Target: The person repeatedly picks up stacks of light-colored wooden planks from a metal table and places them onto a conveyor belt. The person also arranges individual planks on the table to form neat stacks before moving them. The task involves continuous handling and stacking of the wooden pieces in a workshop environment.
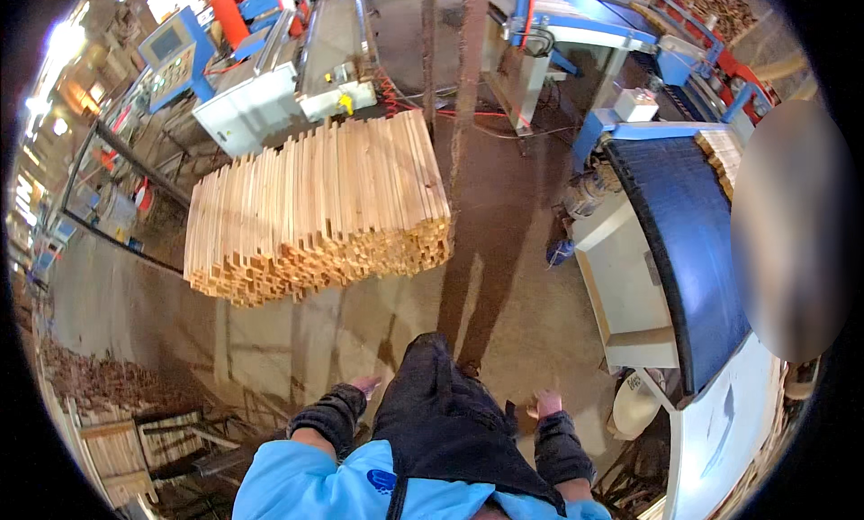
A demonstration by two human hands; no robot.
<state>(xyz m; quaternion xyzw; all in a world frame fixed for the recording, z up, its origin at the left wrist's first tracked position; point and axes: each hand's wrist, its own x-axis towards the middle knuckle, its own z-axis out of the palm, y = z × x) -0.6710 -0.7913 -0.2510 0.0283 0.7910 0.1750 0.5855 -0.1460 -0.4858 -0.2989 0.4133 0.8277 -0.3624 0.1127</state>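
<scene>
My left hand hangs beside my left thigh, small and a little blurred, with its fingers loosely apart and nothing in it. On the other side, my right hand hangs near my right hip, fingers loosely apart, also holding nothing I can see. Both forearms wear dark sleeve covers over light-blue sleeves. Ahead and to the left lies a large stack of light wooden strips, their uneven ends facing me. Neither hand touches it.
A machine with a dark-blue conveyor belt stands at my right; wooden pieces lie on its far end. A white panel is nearer. Beyond the stack stand a machine bed and a control panel. A blurred shape fills the right edge.
</scene>
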